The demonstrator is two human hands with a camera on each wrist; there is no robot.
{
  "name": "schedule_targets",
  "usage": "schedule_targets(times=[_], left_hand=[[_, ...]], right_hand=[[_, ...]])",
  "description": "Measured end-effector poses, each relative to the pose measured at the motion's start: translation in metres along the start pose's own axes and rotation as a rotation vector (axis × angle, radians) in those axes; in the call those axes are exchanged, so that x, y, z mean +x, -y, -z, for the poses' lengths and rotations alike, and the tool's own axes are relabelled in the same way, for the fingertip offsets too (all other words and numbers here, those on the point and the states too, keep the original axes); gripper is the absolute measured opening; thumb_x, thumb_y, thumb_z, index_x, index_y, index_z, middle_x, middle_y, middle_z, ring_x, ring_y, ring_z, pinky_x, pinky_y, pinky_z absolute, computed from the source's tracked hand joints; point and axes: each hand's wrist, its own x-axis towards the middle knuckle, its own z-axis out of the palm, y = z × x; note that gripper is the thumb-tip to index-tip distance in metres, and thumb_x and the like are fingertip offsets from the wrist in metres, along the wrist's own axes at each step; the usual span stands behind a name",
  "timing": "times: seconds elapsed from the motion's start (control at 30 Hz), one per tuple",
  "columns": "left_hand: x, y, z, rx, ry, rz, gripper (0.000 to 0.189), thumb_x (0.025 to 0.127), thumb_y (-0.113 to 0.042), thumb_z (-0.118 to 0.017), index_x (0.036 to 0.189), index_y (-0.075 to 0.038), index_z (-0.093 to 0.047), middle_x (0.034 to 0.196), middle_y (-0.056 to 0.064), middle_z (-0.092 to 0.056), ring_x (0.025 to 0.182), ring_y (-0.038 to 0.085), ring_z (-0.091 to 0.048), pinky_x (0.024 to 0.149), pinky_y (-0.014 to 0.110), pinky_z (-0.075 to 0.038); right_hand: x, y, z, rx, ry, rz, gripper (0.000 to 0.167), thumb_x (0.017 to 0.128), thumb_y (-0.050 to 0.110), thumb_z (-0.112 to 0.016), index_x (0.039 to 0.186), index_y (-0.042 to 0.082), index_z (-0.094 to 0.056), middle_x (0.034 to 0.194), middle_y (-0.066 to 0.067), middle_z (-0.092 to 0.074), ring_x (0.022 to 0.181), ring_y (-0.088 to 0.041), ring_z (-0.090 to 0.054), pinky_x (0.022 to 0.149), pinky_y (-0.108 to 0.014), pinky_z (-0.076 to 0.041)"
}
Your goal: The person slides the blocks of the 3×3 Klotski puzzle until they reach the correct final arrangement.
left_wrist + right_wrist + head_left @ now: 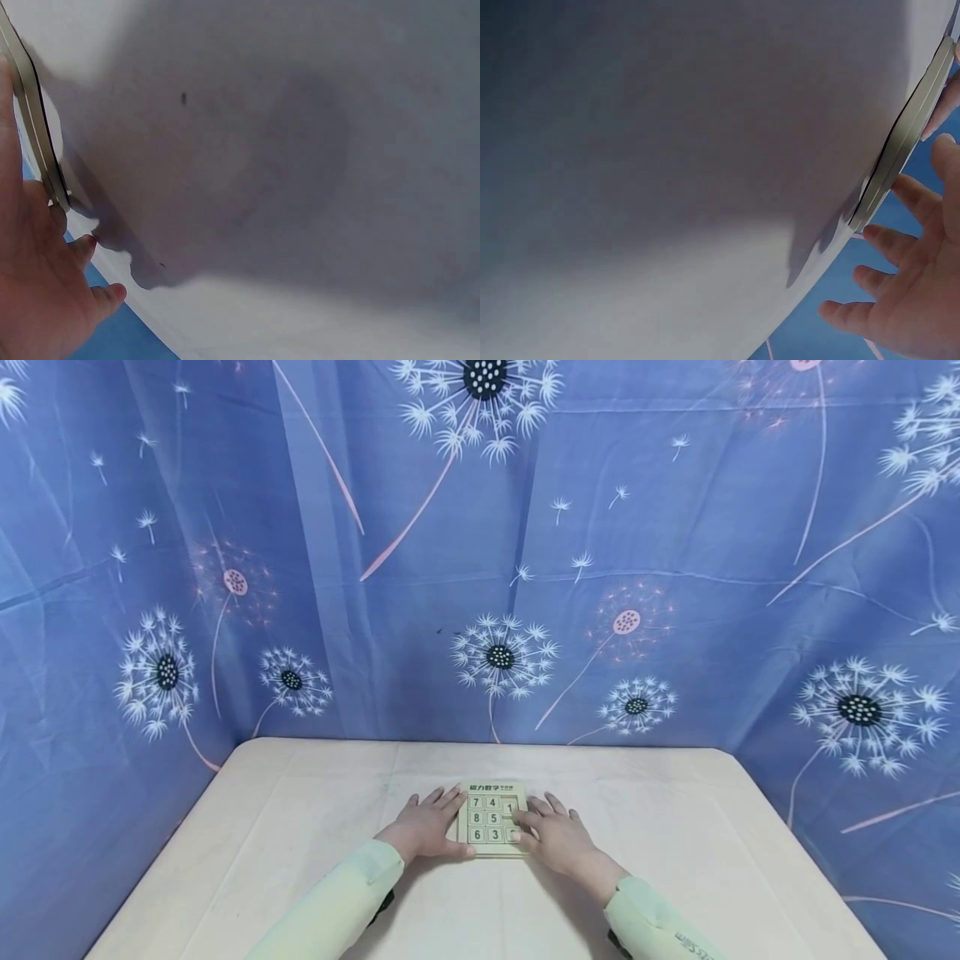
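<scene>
A pale green number slide puzzle (493, 850) lies flat on the table, its numbered tiles facing up. The 1 tile (510, 807) sits a little lower than the 7 and 4 beside it, with a gap above it. At the puzzle's left edge rests my left hand (427, 827), thumb by the lower left corner and fingers stretched toward the upper left. My right hand (558, 837) is at the right edge, fingers spread, with fingertips over the right column, partly covering its lower tiles. Seen edge-on, the puzzle (900, 142) also shows in the right wrist view.
The table (300, 793) has a pale cover and extends on both sides of the puzzle. Behind it and at the sides hangs a blue curtain (405, 652) with a dandelion print.
</scene>
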Motion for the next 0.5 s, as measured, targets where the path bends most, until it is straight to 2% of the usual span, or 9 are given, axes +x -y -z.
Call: schedule_targets(times=[0.5], left_hand=[[0.0007, 0.0, 0.0001, -0.006, 0.001, 0.001, 0.098, 0.087, -0.071, -0.065, 0.162, -0.017, -0.032, 0.171, 0.0, -0.029, 0.158, 0.029, -0.029, 0.127, 0.061, -0.027]], right_hand=[[0.0058, -0.0035, -0.0019, 0.006, -0.026, 0.017, 0.048, 0.1, 0.044, -0.061, 0.138, 0.015, -0.065, 0.155, -0.019, -0.052, 0.148, -0.051, -0.038, 0.112, -0.079, -0.033]])
